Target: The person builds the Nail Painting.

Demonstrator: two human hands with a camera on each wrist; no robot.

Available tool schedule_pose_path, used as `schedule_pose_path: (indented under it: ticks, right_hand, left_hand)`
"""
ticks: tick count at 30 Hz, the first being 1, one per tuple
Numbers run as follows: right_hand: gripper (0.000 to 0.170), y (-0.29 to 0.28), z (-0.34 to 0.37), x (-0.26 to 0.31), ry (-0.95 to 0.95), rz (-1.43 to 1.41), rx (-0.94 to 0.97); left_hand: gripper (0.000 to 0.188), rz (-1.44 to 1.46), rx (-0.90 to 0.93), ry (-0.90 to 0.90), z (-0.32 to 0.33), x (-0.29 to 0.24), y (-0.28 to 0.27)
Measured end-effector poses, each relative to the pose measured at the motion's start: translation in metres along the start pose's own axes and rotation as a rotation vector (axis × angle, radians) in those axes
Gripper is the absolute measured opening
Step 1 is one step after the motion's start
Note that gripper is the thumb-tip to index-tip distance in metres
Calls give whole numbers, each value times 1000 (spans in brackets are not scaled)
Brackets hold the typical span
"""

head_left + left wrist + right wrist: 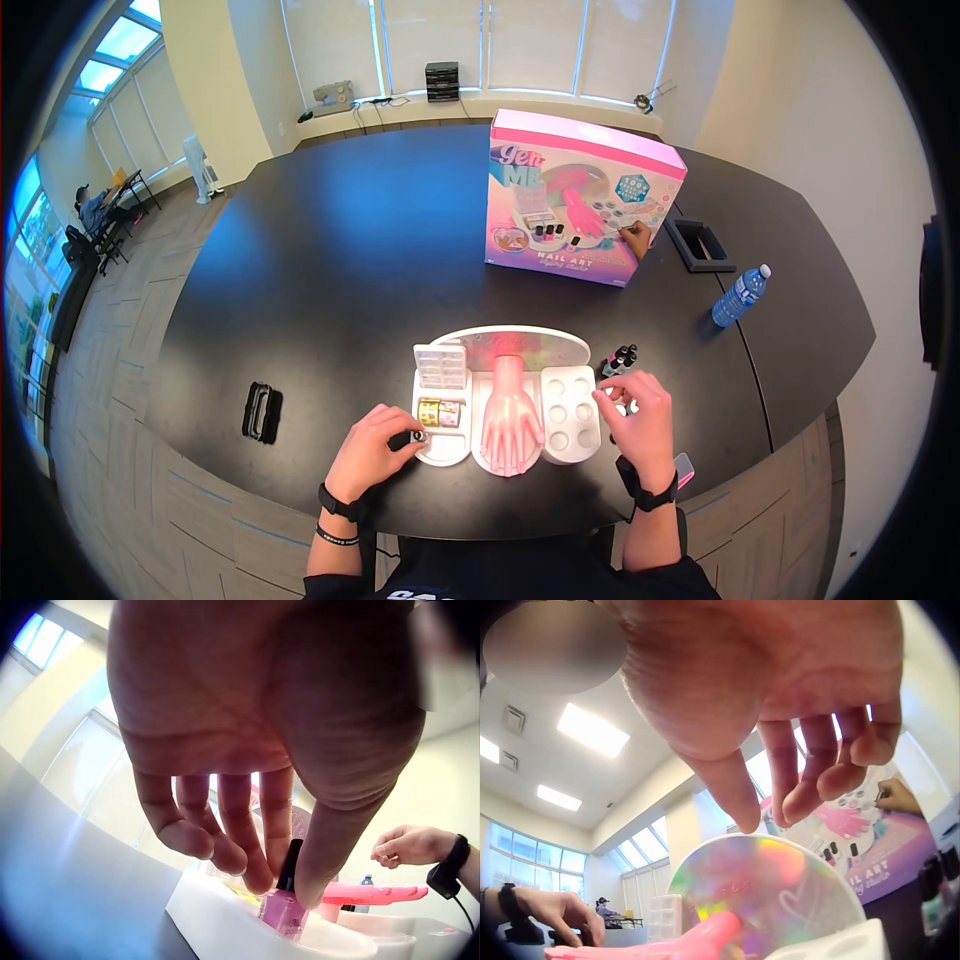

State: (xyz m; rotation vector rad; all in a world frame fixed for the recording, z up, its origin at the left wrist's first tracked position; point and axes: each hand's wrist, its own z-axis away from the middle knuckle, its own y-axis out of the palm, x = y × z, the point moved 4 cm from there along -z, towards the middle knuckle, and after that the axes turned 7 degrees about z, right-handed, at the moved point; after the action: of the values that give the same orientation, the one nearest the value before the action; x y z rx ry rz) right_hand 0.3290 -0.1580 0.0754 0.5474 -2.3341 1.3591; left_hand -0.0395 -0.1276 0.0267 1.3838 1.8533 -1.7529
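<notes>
My left hand (375, 452) pinches the black cap of a small nail polish bottle (283, 913) between thumb and fingers. Pink polish shows through its glass, and it sits over the front of the white left tray (445, 458). Two patterned rolls (438, 412) lie in that tray, behind the bottle. A pink model hand (509, 410) rests palm down at the centre of the nail set. Beside the six-well white tray (570, 373), my right hand (640, 420) hovers with loosely bent fingers, thumb and forefinger apart, nothing between them.
An iridescent curved panel (761, 889) stands behind the model hand. Several polish bottles (620, 360) stand right of the well tray. Farther back are the nail art box (580, 200), a water bottle (740, 297) and a grey tray (685, 240). A black case (262, 412) lies left.
</notes>
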Motion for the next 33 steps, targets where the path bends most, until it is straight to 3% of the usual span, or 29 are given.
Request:
schedule_pose_path:
  ticks: [15, 26, 33]
  right_hand:
    - [15, -2, -29, -85, 155, 81, -41]
    - [15, 28, -47, -107, 149, 208, 35]
    - [23, 36, -47, -108, 150, 265, 88]
  left_hand:
    - [18, 17, 18, -50, 2, 3, 5]
    - [18, 29, 36, -65, 2, 6, 7]
    - [27, 27, 16, -61, 5, 6, 4]
